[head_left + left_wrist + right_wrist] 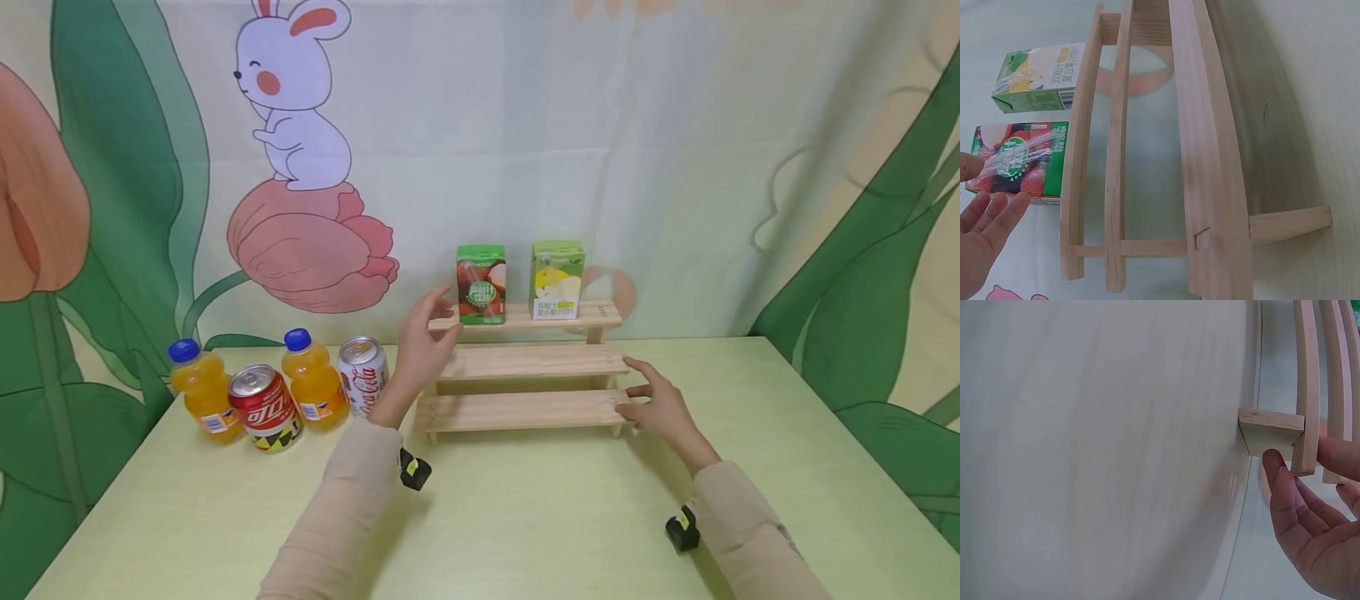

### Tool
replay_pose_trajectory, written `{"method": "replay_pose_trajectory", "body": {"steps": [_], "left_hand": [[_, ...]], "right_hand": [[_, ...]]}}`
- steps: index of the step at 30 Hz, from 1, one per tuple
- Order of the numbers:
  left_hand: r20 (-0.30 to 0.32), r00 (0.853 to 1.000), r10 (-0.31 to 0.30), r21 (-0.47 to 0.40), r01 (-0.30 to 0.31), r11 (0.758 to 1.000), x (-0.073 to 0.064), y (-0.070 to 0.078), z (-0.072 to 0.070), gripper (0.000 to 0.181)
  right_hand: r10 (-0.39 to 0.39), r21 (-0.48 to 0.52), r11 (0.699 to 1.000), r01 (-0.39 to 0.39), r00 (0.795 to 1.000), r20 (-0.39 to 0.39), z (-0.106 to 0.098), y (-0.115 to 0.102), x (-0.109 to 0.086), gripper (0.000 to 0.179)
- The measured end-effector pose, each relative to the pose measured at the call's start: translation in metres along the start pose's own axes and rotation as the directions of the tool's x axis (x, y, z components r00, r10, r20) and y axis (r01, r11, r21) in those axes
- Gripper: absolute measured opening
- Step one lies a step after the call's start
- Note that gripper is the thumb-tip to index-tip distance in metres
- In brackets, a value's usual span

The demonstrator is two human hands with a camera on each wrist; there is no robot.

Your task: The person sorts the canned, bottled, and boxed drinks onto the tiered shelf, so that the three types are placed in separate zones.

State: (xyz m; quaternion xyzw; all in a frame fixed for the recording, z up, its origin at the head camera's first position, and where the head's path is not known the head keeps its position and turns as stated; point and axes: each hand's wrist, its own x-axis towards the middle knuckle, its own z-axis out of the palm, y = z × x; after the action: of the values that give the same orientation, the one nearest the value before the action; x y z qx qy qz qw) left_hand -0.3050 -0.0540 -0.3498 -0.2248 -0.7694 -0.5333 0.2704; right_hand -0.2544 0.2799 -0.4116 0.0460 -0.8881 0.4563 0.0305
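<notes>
The left hand (pixel 422 346), fingers loosely extended, is at the red-green carton (pixel 482 287); contact is unclear. The right hand (pixel 666 410) grips the wooden rack's (pixel 525 363) right end.

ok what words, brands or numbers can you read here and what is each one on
"Coca-Cola": white can
"可口": red can
"双柚汁": yellow-green carton
"复合果汁饮料": same carton
Too small or blurred: other print on red-green carton, left bottle, right bottle
</notes>
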Motion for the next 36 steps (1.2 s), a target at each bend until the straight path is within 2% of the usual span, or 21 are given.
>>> {"method": "replay_pose_trajectory", "body": {"steps": [8, 20, 36], "left_hand": [[0.009, 1.000, 0.005, 0.012, -0.005, 1.000, 0.000, 0.005, -0.002, 0.051], [0.043, 0.999, -0.031, 0.002, 0.031, 1.000, -0.004, 0.004, -0.010, 0.051], [0.030, 0.998, -0.054, 0.014, 0.054, 0.998, -0.014, 0.007, -0.026, 0.049]], "right_hand": [[0.002, -0.011, 1.000, -0.002, 1.000, -0.004, -0.003, 0.003, 0.000, 0.073], [0.000, -0.006, 1.000, 0.000, 1.000, 0.004, 0.001, 0.003, -0.001, 0.073], [-0.018, -0.005, 1.000, 0.018, 1.000, 0.003, 0.001, 0.000, -0.001, 0.073]]}}
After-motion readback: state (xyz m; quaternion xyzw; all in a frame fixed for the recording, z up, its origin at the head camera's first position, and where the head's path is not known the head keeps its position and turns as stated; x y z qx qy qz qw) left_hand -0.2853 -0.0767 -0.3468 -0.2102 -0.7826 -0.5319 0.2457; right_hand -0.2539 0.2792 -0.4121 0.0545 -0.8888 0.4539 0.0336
